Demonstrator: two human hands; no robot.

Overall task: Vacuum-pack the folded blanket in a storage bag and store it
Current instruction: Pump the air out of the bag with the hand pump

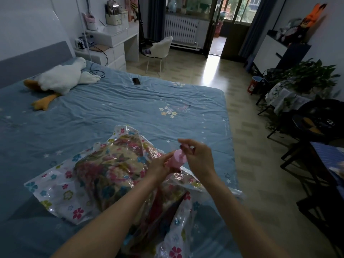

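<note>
On the near part of the bed (130,101), spread with a blue flowered sheet, lies the storage bag (55,190), clear plastic printed with small bright flowers, and inside it the folded blanket (111,172) shows through, a bulky bundle in a red, pink and cream flower pattern. The bag's loose edges spread flat on the sheet around the bundle.

Above the right side of the bag both hands meet on a small pink pump (177,158), which stands tilted with its lower end against the plastic. The left hand (159,167) grips the pump's body from the left, fingers curled round it. The right hand (199,157) is raised just beside the pump's top, its fingertips pinching the dark end of the handle there while the index finger sticks out to the left.

Farther up the bed a white plush goose (63,77) with orange feet lies near the grey headboard, and a dark phone (136,81) rests flat near the far edge. Beyond the bed stand a white table (113,37) with drawers, a white chair (160,49) and a radiator (181,29) below the window.
</note>
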